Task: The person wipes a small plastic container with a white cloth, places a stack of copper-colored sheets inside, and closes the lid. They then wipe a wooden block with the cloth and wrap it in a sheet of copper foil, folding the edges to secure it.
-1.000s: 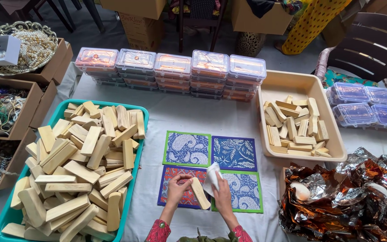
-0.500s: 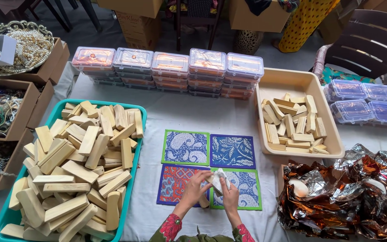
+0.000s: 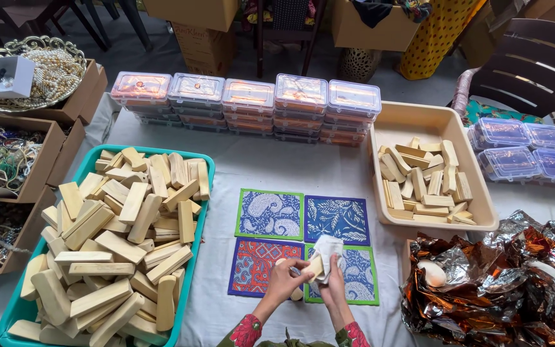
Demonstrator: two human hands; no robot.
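My left hand [image 3: 285, 281] grips a pale wooden block [image 3: 313, 266] by its lower end. My right hand [image 3: 334, 280] presses a white cloth [image 3: 326, 249] against the block's upper end. Both hands hover over four patterned square mats [image 3: 271, 215] laid in a two-by-two group on the white tablecloth. A teal tray [image 3: 193, 270] heaped with many similar wooden blocks sits to the left of my hands. A beige tray [image 3: 419, 123] with several more blocks stands at the upper right.
Stacked clear lidded boxes [image 3: 245, 106] line the back of the table, and more [image 3: 525, 151] lie at the right. Crumpled metallic foil [image 3: 515, 283] fills the lower right. Cardboard boxes of beads [image 3: 4, 160] and a bead-filled metal tray [image 3: 30, 71] stand on the left. A dark chair [image 3: 531, 67] is behind.
My hands have come together: the block, earlier held apart in my left hand, now meets the cloth in my right. The camera view has shifted slightly.
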